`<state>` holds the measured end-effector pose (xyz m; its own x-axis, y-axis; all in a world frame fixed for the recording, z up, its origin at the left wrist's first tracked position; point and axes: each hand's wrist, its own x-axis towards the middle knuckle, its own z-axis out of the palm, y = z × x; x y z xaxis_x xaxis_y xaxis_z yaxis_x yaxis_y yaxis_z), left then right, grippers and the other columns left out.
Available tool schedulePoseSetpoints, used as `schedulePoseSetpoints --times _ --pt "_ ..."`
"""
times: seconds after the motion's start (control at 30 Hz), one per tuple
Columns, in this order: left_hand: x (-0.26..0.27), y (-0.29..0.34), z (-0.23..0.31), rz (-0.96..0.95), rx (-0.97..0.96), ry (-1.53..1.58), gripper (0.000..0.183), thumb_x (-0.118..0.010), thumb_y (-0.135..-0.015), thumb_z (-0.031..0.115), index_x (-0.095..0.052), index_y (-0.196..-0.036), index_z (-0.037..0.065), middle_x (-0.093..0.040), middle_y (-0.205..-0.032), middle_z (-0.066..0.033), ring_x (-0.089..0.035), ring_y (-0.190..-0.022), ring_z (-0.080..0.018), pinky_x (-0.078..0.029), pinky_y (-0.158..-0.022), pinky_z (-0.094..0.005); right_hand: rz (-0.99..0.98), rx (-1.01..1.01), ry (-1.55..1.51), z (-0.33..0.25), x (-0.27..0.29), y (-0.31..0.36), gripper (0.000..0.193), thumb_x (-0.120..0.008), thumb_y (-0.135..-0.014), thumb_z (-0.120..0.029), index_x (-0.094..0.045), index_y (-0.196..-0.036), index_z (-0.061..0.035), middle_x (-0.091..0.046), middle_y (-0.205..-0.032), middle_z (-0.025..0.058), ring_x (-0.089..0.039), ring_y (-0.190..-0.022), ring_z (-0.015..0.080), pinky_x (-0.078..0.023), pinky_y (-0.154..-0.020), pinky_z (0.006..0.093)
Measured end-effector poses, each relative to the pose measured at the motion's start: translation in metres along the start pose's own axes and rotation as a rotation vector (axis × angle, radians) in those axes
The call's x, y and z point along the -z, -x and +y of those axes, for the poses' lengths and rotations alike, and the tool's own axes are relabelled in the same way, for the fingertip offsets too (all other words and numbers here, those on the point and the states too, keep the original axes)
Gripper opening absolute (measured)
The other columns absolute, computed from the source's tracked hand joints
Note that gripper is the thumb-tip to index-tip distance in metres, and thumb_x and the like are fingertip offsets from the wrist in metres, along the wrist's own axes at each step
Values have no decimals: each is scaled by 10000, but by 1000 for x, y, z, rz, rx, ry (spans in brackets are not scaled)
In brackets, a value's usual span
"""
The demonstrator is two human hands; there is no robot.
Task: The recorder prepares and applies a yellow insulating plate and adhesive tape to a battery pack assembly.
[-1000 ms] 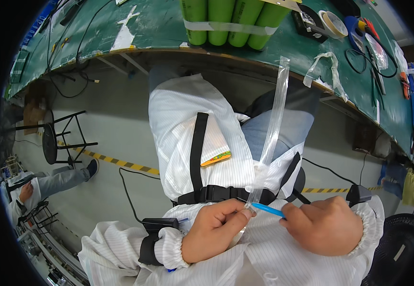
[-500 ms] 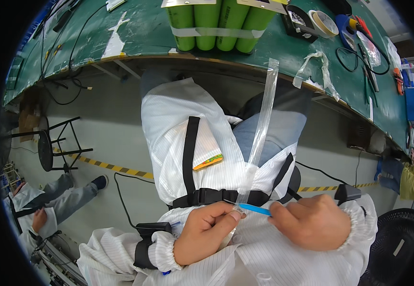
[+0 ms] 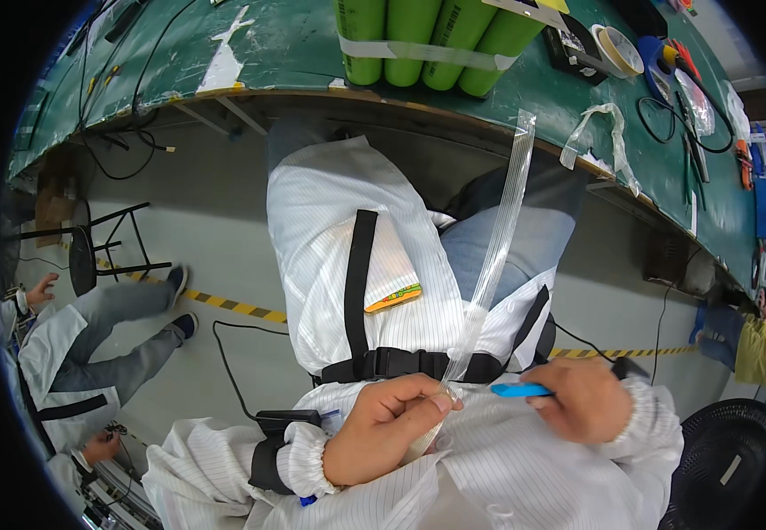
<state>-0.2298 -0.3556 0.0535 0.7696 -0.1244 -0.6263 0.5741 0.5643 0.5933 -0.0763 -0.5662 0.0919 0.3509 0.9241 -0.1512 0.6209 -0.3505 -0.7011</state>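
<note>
My left hand (image 3: 385, 430) pinches a long strip of clear, ribbed tape (image 3: 498, 247) near its lower end, between thumb and index finger. From there the strip runs up and to the right over my lap, its far end reaching to the table edge. A short tail of it shows below my fingers. My right hand (image 3: 588, 402) is closed around a slim blue tool (image 3: 519, 389), whose blunt-looking end points left. A gap separates the tool from the tape and my left hand.
On the green table (image 3: 286, 53) stand green cylindrical cells (image 3: 445, 49) bound with a pale band. Scrap tape (image 3: 617, 132), tape rolls (image 3: 619, 51) and tools lie to the right. A black stool (image 3: 83, 256) and co-worker's legs (image 3: 105, 336) are left; a black basket (image 3: 727, 450) is right.
My right hand has drawn the blue tool to the right, away from the tape. My left hand still holds the strip. At the left, the co-worker's legs and hands have moved.
</note>
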Motion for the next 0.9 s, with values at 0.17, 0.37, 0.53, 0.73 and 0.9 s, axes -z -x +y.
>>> schedulePoseSetpoints --times 0.17,0.37,0.53,0.73,0.9 --pt "3 1 7 -57 102 48 197 -578 -974 148 -671 -1021 -20 -646 -797 -29 -553 -674 -58 -446 -621 -218 57 -99 -150 24 -65 16 229 -706 -856 -177 -639 -1002 -14 -655 -790 113 -650 -635 282 -520 -564 356" --pt "-3 0 10 16 101 -2 224 -561 -965 156 -670 -988 -39 -601 -660 -55 -537 -555 -101 -435 -539 -255 155 -100 -222 32 -95 17 293 -710 -868 -293 -652 -976 -27 -657 -781 99 -654 -654 280 -523 -595 349" --pt "-4 0 7 20 70 1 225 -561 -967 161 -675 -989 -32 -601 -656 -56 -529 -542 -97 -422 -524 -250 201 -79 -209 30 -100 15 298 -718 -864 -300 -649 -959 -26 -659 -781 92 -655 -649 286 -520 -588 353" --pt "-4 0 7 40 105 28 222 -570 -959 169 -683 -986 -21 -604 -659 -52 -530 -545 -93 -413 -520 -244 220 -55 -161 26 -102 5 290 -753 -822 -242 -638 -970 -20 -660 -793 110 -661 -686 295 -522 -597 366" --pt "-2 1 8 82 135 34 221 -569 -957 169 -685 -988 -16 -609 -674 -53 -533 -563 -91 -416 -530 -241 237 26 -182 36 -111 -7 284 -760 -809 -203 -629 -972 -10 -662 -805 121 -664 -702 304 -526 -610 374"
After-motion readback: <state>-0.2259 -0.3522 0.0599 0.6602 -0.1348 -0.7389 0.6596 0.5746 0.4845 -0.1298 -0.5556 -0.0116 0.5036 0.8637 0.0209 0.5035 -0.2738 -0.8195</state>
